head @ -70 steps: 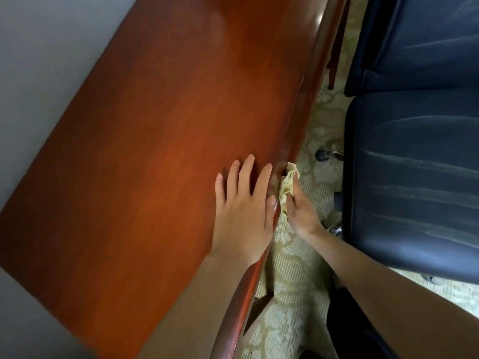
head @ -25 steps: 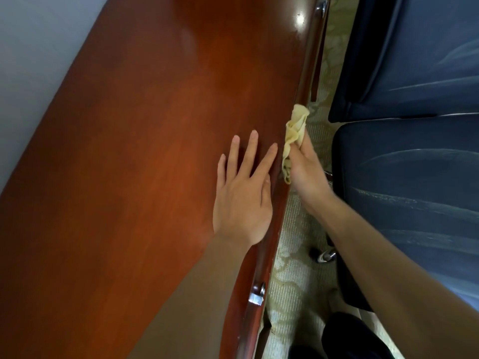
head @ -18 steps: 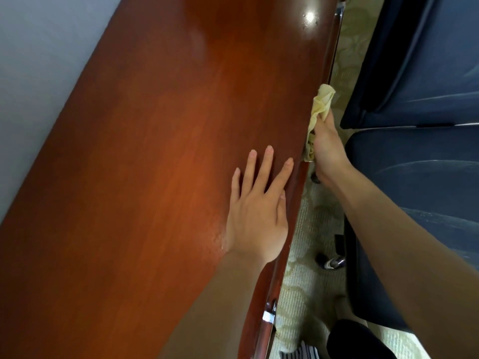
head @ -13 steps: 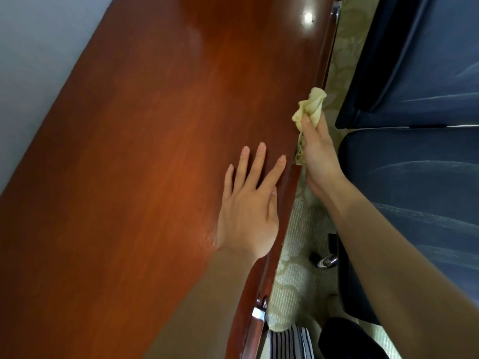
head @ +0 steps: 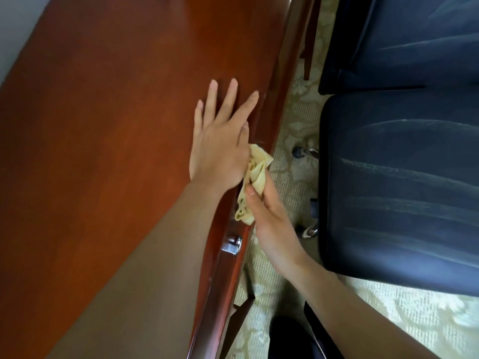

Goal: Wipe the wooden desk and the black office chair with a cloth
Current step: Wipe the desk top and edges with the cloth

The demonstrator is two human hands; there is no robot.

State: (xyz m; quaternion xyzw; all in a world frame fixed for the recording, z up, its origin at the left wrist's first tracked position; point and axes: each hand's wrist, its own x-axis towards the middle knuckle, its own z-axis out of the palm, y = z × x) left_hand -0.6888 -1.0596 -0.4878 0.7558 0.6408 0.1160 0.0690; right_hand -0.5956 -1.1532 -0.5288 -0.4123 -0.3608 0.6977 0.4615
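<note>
1. Desk (head: 103,125): reddish-brown polished wood, top running from lower left to upper right; rounded front edge faces the chair.
2. Left hand (head: 220,141): laid palm down on the desk top near the front edge, fingers straight and spread, thumb alongside the edge.
3. Right hand (head: 269,216): off the desk, beside its front edge; thumb and curled fingers pinch the cloth.
4. Cloth (head: 252,182): pale yellow, bunched into folds, held against the desk's front edge just below the left hand. It seems to touch the left hand near the thumb, though the overlap makes this hard to tell.
5. Metal fitting (head: 232,246): small, shiny, on the desk's front face, just below the cloth.
6. Chair (head: 401,190): dark padded seat and backrest, right of the desk and apart from it; pale streaks across the seat.
7. Chair wheel (head: 298,151): dark, under the seat's left side.
8. Carpet (head: 293,125): cream and green pattern, between desk and chair.
9. Wall (head: 15,27): grey, at the desk's far side.
</note>
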